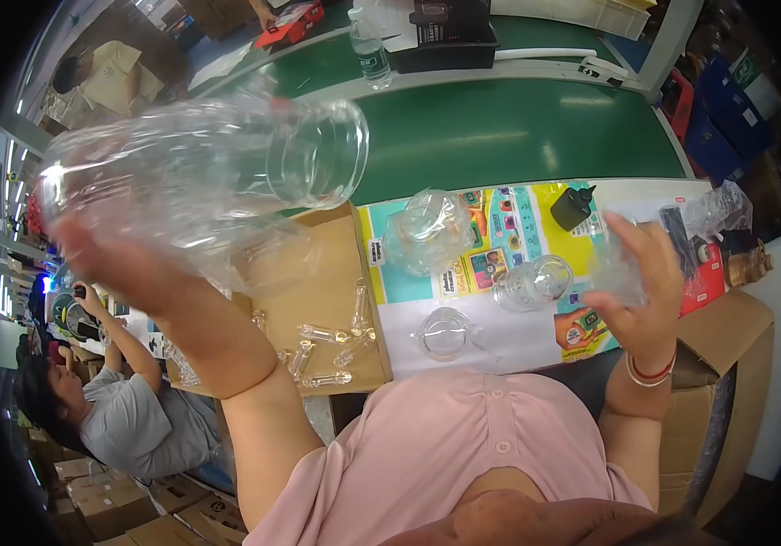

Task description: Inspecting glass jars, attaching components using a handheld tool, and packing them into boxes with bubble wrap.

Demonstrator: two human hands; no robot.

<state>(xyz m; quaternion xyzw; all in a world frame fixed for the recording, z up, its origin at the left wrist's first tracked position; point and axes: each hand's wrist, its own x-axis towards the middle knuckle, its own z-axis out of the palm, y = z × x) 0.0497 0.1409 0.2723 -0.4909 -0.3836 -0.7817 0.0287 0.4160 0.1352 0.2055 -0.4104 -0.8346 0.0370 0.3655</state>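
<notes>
My left hand [113,259] is raised at the left and wrapped round a large clear plastic jar [199,159], tilted on its side with its round rim toward the middle. Motion blurs the jar, and thin clear film seems to hang below it. At the right, my right hand [650,282] is curled round a clear plastic piece [616,268], whose exact kind I cannot make out. Just left of that hand lies a clear cup-like part [536,284]. Another rounded clear piece [431,232] and a clear ring-shaped part [446,334] rest on the printed sheets.
A cardboard tray [322,314] holds several small clear plastic tubes. A black dropper bottle [573,207] stands on the printed sheets [509,209]. Beyond is the green work surface [518,127] with a water bottle [370,50]. A co-worker in grey [149,419] sits at the left.
</notes>
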